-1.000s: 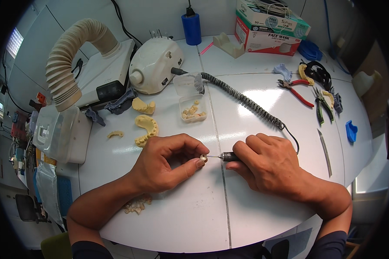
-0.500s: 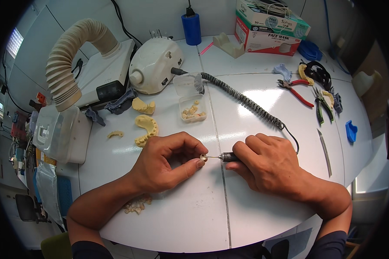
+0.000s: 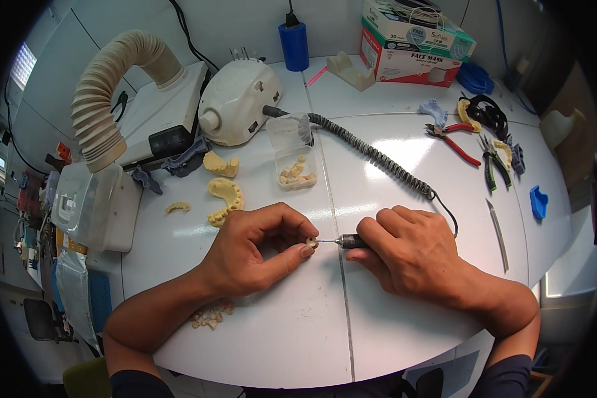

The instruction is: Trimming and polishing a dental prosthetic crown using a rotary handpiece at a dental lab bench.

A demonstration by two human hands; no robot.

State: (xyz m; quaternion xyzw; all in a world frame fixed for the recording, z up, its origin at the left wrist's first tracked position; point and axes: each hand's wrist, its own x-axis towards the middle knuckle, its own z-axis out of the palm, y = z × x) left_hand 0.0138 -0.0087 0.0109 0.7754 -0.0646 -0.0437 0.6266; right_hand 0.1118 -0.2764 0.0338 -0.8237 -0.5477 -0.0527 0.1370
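Between the thumb and fingertips of my left hand is pinched a small off-white dental crown. My right hand wraps round the dark grip of a rotary handpiece, its thin metal bur pointing left with the tip at the crown. From the handpiece a cord runs back to a coiled grey cable that leads to a white control unit. Just beyond my left hand stand yellow plaster dental models. An open clear box holds several tooth-coloured pieces.
At left, a ribbed suction hose bends over a lidded plastic container. Tooth-coloured scraps lie by my left forearm. Red-handled pliers, green-handled pliers, a knife and a blue tray lie at right. Mask boxes stand behind.
Both hands hold nearly the same pose, with the bur still at the crown. The crown looks slightly turned between my left fingertips.
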